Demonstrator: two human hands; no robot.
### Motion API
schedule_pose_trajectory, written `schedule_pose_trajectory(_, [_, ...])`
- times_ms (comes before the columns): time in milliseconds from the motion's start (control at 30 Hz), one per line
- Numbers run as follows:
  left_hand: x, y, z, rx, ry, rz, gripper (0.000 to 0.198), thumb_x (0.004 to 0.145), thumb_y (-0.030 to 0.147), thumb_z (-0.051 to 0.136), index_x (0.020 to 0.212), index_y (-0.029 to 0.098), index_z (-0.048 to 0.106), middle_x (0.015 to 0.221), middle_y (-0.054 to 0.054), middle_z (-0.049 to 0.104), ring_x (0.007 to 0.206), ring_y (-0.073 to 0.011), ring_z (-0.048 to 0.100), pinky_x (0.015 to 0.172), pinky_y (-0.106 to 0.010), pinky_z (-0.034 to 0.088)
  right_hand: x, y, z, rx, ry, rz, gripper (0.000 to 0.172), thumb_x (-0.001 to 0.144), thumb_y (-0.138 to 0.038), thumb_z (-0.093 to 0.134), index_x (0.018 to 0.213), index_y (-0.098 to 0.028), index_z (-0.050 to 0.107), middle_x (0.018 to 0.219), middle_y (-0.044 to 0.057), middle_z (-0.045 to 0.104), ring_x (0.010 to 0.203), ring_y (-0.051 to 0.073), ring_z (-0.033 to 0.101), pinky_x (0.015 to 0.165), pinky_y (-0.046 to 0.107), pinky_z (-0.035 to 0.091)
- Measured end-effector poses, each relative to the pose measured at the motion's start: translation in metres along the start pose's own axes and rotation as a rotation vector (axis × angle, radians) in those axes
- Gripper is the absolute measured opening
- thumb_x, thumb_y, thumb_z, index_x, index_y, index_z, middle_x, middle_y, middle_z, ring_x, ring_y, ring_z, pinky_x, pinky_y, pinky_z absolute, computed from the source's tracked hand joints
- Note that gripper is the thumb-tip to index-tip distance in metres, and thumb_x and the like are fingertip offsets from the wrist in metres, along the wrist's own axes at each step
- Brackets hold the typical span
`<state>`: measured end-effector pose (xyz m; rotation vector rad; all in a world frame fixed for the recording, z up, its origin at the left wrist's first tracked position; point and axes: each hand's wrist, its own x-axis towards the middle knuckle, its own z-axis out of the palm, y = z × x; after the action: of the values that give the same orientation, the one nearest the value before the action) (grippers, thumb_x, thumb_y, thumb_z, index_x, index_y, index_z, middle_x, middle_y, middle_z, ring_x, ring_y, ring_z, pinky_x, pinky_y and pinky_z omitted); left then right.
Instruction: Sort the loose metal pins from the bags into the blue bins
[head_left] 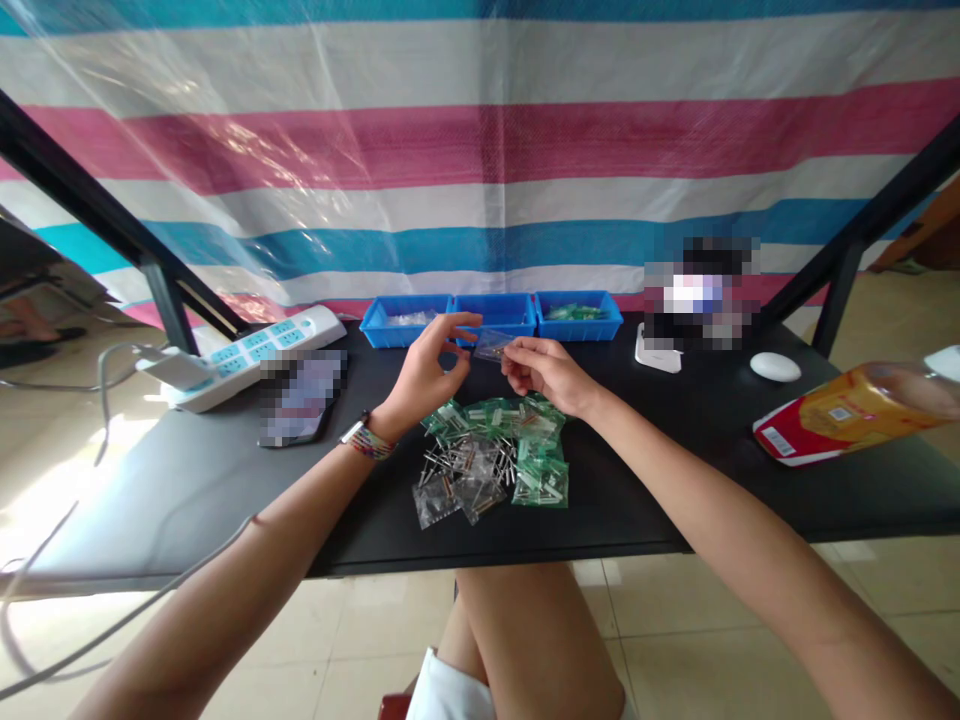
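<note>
My right hand pinches a small clear plastic bag by its right side, in front of the middle blue bin. To the left of the bag is my left hand, its thumb and fingers curved apart with a gap between them; it wears a woven bracelet at the wrist. Below both hands lies a pile of green-tinted bags, loose metal pins and clear bags with small parts. What the held bag contains is too small to make out.
The left blue bin holds clear bags, the right blue bin green ones. A power strip and phone lie left. A white mouse, a blurred device on a stand and a drink bottle are right.
</note>
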<state>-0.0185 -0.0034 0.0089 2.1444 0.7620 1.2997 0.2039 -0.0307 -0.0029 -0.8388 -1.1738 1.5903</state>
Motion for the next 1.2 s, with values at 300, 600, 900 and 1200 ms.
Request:
schedule_pose_trajectory(300, [-0.002,-0.002,0.003,0.053,-0.039,-0.028,0.025,0.1,0.044,0.073,0.092,0.021,0.079,0.092,-0.007,0.08,0.088,-0.0222,0.073,0.089,-0.038,0.06,-0.007,-0.005,0.0,-0.088,0.046,-0.069,0.054,0.08,-0.07,0.083,0.086,-0.019,0.067,0.08,0.002,0.069,0.054,0.011,0.061,0.044,0.023,0.046])
schedule_pose_trajectory(600, [-0.003,0.002,0.005,-0.187,-0.084,-0.168,0.041,0.094,0.043,0.079,0.128,0.021,0.077,0.091,-0.006,0.079,0.083,-0.0209,0.074,0.084,-0.036,0.063,-0.008,-0.002,0.006,-0.217,0.093,-0.186,0.043,0.076,-0.059,0.089,0.084,-0.02,0.072,0.075,0.001,0.069,0.057,0.012,0.061,0.048,0.024,0.051])
schedule_pose_trajectory(900, [-0.001,0.003,-0.002,0.255,-0.106,0.204,0.029,0.099,0.029,0.07,0.127,0.031,0.08,0.138,-0.009,0.074,0.125,-0.0309,0.067,0.114,-0.056,0.051,-0.008,-0.002,0.006,-0.021,0.059,-0.044,0.045,0.07,-0.056,0.094,0.083,-0.019,0.072,0.079,0.002,0.073,0.059,0.011,0.06,0.053,0.025,0.053])
schedule_pose_trajectory(1200, [-0.006,0.003,0.008,0.13,-0.049,0.082,0.02,0.102,0.041,0.07,0.101,0.024,0.082,0.093,-0.007,0.08,0.086,-0.023,0.071,0.084,-0.04,0.056,-0.012,-0.002,0.009,-0.207,0.132,-0.203,0.037,0.076,-0.049,0.088,0.096,-0.023,0.072,0.088,-0.001,0.071,0.062,0.012,0.064,0.052,0.024,0.052])
